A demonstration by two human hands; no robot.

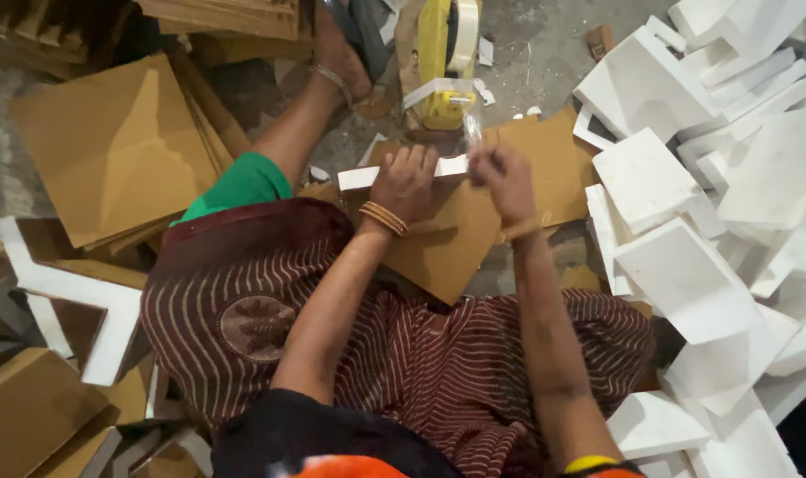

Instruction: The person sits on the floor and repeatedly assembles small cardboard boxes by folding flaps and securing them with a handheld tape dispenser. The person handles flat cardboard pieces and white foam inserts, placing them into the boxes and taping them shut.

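The left hand [405, 181], with thin bangles at the wrist, lies fingers curled over a long white foam strip [368, 175] that rests on a folded brown cardboard sheet [447, 243] across the person's lap. The hand presses down on the strip near its middle, and the strip's free end sticks out to the left of the knuckles. The right hand [502, 181] is closed at the strip's right end, its fingertips pinching a piece of clear adhesive tape [471, 128] that runs up towards a yellow tape dispenser [438, 62] standing on the grey concrete floor [536, 44] just beyond the cardboard.

Nothing here is boxed or binned; everything lies in loose heaps on the floor. To the right of the lap is a tumbled pile of white foam corner blocks and slabs [686, 204], reaching from the top right corner of the floor down to the bottom right. To the left is a stack of flat brown cardboard sheets [111, 150], and below it lie more cardboard pieces edged with white foam [84, 310].
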